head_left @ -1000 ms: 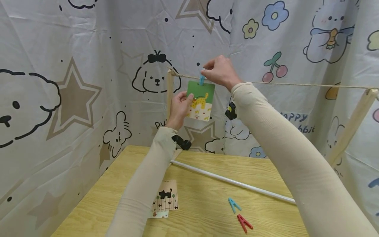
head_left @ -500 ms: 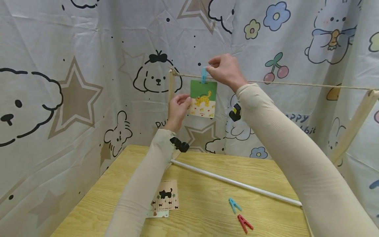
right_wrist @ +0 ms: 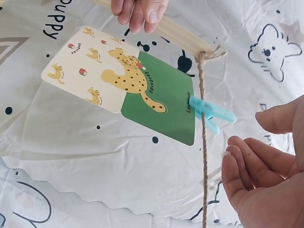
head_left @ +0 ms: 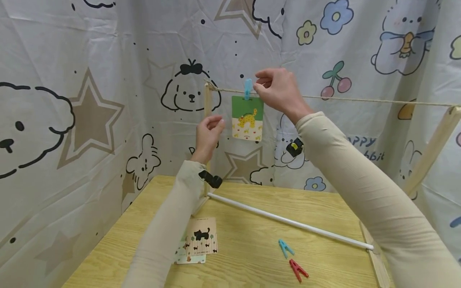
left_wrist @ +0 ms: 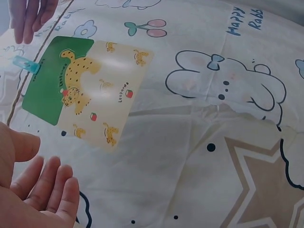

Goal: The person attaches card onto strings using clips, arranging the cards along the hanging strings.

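A green and cream card with a yellow leopard [head_left: 247, 119] hangs from the twine [head_left: 338, 97], clipped at its top edge by a light blue clothespin [head_left: 248, 89]. Just right of that clothespin is my right hand [head_left: 279, 90], its thumb and fingers apart from it in the right wrist view. My left hand [head_left: 209, 136] is to the left of the card, with a gap between them and nothing in its relaxed fingers. In the left wrist view the whole card [left_wrist: 85, 90] shows, unheld by either hand.
On the table lie a blue clothespin [head_left: 286, 248], a red clothespin [head_left: 298, 270] and a cat card [head_left: 203, 237] overlapping another card [head_left: 192, 259]. A white rod [head_left: 288, 221] crosses the table between wooden posts, the right one [head_left: 432, 150] leaning. A patterned curtain [head_left: 162, 36] surrounds the table.
My left hand has let go of the card and moved left and away. My right hand has released the blue clothespin and drawn slightly right. The card now hangs on its own.
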